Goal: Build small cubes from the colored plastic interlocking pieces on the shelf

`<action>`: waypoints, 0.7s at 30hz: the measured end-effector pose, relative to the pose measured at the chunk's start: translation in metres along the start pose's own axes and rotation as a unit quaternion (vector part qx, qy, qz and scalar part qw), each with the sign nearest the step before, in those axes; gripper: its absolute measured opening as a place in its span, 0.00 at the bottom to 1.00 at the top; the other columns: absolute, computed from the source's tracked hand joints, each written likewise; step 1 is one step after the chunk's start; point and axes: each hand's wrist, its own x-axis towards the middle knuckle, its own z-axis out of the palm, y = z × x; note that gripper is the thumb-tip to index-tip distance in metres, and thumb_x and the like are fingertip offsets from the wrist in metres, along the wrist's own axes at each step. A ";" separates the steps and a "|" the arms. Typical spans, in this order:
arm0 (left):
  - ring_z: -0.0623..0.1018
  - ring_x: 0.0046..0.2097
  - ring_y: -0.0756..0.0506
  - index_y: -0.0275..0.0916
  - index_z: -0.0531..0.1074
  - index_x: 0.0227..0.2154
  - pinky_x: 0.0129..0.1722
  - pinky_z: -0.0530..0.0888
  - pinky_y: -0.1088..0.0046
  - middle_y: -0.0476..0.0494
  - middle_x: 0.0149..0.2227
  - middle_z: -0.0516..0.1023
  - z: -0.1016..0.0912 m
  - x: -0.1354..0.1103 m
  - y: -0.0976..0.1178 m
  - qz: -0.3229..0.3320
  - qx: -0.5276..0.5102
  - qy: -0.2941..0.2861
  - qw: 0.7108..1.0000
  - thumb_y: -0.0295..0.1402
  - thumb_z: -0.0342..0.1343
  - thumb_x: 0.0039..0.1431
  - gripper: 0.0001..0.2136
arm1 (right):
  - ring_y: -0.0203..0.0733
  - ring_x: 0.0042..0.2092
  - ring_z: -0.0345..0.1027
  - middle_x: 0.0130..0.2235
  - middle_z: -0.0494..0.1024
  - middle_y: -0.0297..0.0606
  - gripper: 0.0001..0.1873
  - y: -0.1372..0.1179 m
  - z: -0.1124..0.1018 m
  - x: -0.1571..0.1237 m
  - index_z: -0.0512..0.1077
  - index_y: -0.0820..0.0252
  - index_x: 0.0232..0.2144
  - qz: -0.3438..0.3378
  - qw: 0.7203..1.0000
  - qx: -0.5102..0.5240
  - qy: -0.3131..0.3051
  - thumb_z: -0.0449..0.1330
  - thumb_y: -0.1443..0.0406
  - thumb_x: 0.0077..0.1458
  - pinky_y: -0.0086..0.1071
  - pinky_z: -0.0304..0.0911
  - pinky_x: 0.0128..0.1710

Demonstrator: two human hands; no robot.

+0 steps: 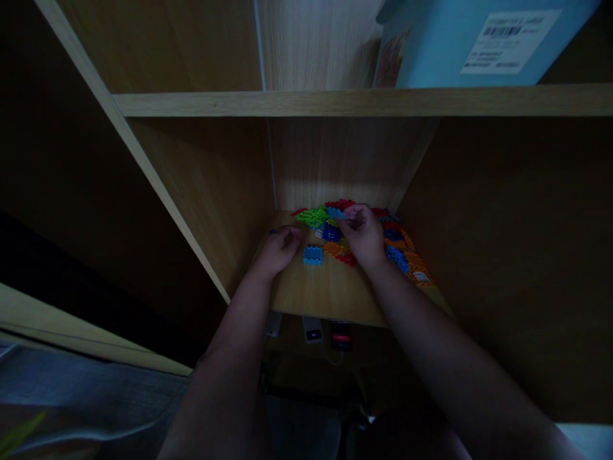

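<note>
My right hand (pixel 364 237) reaches into the lower shelf compartment, thumb and forefinger closed at the edge of a blue toothed plastic building tile (pixel 334 213). Over the left side of the shelf board is my left hand (pixel 280 248), its fingers curled; what they hold, if anything, is hidden. A dark blue bit (pixel 272 231) shows at its far edge. Between the hands a light blue block with toothed edges (pixel 313 255) sits on the board. Around it lie green tiles (pixel 311 217), orange tiles (pixel 331 249), a dark blue piece (pixel 330 232) and red tiles (pixel 341 204).
More orange and blue tiles (pixel 397 257) lie along the right, partly behind my right forearm. Wooden side panels (pixel 205 179) and an upper shelf (pixel 335 103) frame the compartment. A light blue box (pixel 445 45) stands above. Below is a small device with a lit display (pixel 313 333).
</note>
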 end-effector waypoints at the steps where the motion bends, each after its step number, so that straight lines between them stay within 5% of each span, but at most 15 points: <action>1: 0.83 0.49 0.40 0.41 0.79 0.43 0.55 0.77 0.61 0.41 0.46 0.86 0.000 0.000 0.003 -0.013 -0.025 0.002 1.000 0.45 0.55 0.71 0.14 | 0.46 0.43 0.78 0.43 0.82 0.38 0.09 -0.009 0.001 -0.004 0.75 0.52 0.44 -0.036 0.999 -0.030 -0.024 0.66 0.59 0.62 0.41 0.74 0.48; 5: 0.83 0.47 0.41 0.40 0.81 0.38 0.54 0.76 0.63 0.41 0.41 0.86 -0.002 0.001 0.013 -0.051 -0.148 0.008 0.988 0.55 0.54 0.70 0.23 | 0.48 0.48 0.77 0.43 0.83 0.37 0.05 -0.038 0.010 -0.017 0.78 0.50 0.42 -0.179 0.968 -0.105 -0.143 0.64 0.66 0.66 0.44 0.73 0.52; 9: 0.78 0.35 0.46 0.39 0.79 0.33 0.42 0.74 0.69 0.46 0.31 0.82 -0.003 0.003 0.012 -0.087 -0.232 -0.004 0.969 0.57 0.61 0.63 0.23 | 0.47 0.49 0.76 0.45 0.83 0.37 0.06 -0.045 0.020 -0.021 0.79 0.49 0.41 -0.254 0.937 -0.104 -0.218 0.64 0.68 0.67 0.44 0.72 0.53; 16: 0.70 0.29 0.50 0.40 0.74 0.30 0.34 0.67 0.73 0.51 0.26 0.74 -0.003 0.003 0.002 -0.090 -0.209 0.003 0.974 0.49 0.60 0.64 0.17 | 0.53 0.63 0.70 0.62 0.77 0.40 0.13 -0.036 0.016 -0.016 0.78 0.49 0.48 -0.248 0.934 -0.111 -0.230 0.71 0.64 0.61 0.53 0.66 0.64; 21: 0.72 0.30 0.49 0.40 0.74 0.30 0.35 0.69 0.72 0.51 0.28 0.76 -0.001 0.003 0.002 -0.078 -0.176 -0.021 0.981 0.50 0.58 0.66 0.18 | 0.50 0.60 0.75 0.59 0.80 0.39 0.09 -0.032 0.006 -0.011 0.79 0.49 0.42 -0.172 0.944 -0.056 -0.277 0.72 0.63 0.60 0.50 0.70 0.62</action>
